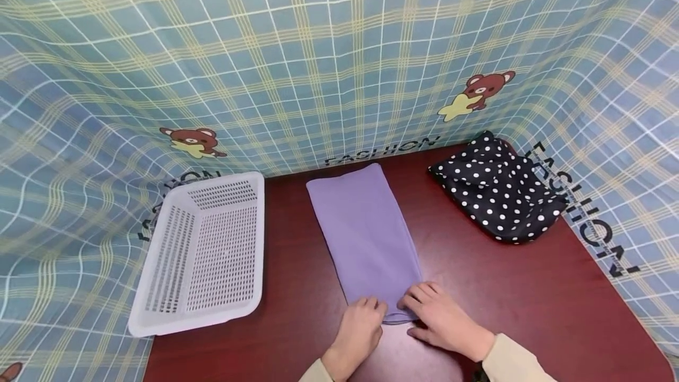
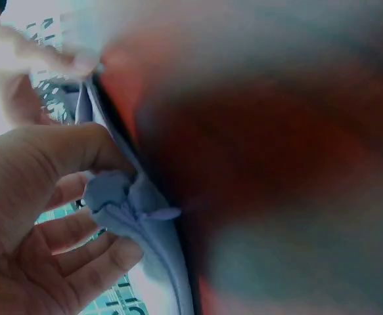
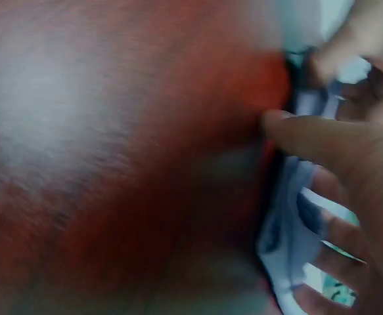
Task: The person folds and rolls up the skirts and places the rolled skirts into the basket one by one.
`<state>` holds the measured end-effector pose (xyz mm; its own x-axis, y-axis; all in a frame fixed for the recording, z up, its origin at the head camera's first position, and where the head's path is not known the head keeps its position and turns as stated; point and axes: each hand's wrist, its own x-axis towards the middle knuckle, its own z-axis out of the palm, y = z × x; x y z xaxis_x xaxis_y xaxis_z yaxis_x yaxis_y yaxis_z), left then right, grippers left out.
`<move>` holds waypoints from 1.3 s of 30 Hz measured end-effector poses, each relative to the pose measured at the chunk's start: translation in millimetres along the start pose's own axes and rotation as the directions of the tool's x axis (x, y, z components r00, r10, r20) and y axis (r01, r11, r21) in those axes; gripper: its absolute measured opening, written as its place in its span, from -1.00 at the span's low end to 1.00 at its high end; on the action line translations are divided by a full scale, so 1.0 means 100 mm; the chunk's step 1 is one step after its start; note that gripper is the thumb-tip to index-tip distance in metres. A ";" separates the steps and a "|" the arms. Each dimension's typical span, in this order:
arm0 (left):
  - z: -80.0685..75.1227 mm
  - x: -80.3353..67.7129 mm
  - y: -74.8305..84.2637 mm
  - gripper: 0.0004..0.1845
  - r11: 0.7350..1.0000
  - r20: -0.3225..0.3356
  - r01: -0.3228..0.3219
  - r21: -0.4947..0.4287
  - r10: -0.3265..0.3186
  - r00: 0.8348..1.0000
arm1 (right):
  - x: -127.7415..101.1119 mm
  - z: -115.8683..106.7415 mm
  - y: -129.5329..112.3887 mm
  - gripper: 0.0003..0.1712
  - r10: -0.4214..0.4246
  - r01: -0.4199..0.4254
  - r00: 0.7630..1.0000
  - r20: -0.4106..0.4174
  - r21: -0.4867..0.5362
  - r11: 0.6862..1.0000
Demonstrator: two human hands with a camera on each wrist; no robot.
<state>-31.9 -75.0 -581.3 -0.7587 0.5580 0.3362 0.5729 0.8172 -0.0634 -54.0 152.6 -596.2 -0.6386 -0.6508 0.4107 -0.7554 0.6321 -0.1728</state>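
A folded purple cloth (image 1: 361,229) lies lengthwise on the dark red table, its layered near edge facing me. At the near left corner, my left hand (image 1: 361,329) holds that edge with bent fingers. In the left wrist view, the cloth's layered edge (image 2: 155,226) sits between the left thumb and fingers. My right hand (image 1: 437,317) is at the near right corner, fingers resting on the cloth and thumb apart from them near the table. The right wrist view is blurred, with the cloth edge (image 3: 286,230) beside the right hand's fingers.
A white perforated plastic basket (image 1: 257,264) stands on the left of the table (image 1: 297,287). A crumpled black cloth with white dots (image 1: 498,193) lies at the back right. Blue plaid fabric (image 1: 318,75) hangs around the back and sides.
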 end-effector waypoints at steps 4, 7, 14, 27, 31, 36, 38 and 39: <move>0.00 0.00 -0.09 -0.76 0.943 0.111 0.136 -0.302 -0.107 0.988 | -0.04 0.09 -0.06 -0.50 0.025 -0.025 1.000 -0.001 -0.035 0.999; -0.02 0.00 -0.16 -0.84 0.735 0.323 0.347 -0.582 -0.182 0.929 | -0.09 0.12 -0.09 -0.54 0.006 -0.007 1.000 -0.026 -0.023 1.000; -0.04 0.06 -0.37 -0.90 0.324 0.606 0.613 -0.720 -0.137 0.784 | -0.01 0.13 0.03 -0.69 0.100 -0.104 0.995 0.031 0.254 0.962; -0.21 0.09 -0.12 -0.56 0.934 0.253 0.202 -0.295 -0.128 0.959 | 0.25 0.29 0.20 -0.73 0.354 -0.377 0.925 0.139 0.447 0.811; -0.20 0.11 -0.16 -0.62 0.925 0.160 0.223 -0.308 -0.181 0.970 | 0.35 0.25 0.22 -0.72 0.398 -0.413 0.908 0.131 0.438 0.798; -0.06 0.10 -0.41 -0.80 0.710 0.224 0.380 -0.593 -0.309 0.924 | 0.40 0.22 0.20 -0.70 0.373 -0.363 0.926 0.058 0.406 0.839; 0.01 0.12 -0.50 -0.85 0.627 0.279 0.408 -0.664 -0.298 0.913 | 0.39 0.22 0.19 -0.70 0.331 -0.315 0.944 0.013 0.339 0.887; 0.04 0.14 -0.53 -0.87 0.591 0.310 0.421 -0.689 -0.284 0.907 | 0.37 0.23 0.19 -0.70 0.308 -0.292 0.951 -0.010 0.294 0.910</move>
<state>-74.6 -109.9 -576.8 -0.9473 0.3188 0.0313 0.2327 0.6178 0.7511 -95.5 131.0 -604.5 -0.8390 -0.4199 0.3461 -0.5442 0.6417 -0.5404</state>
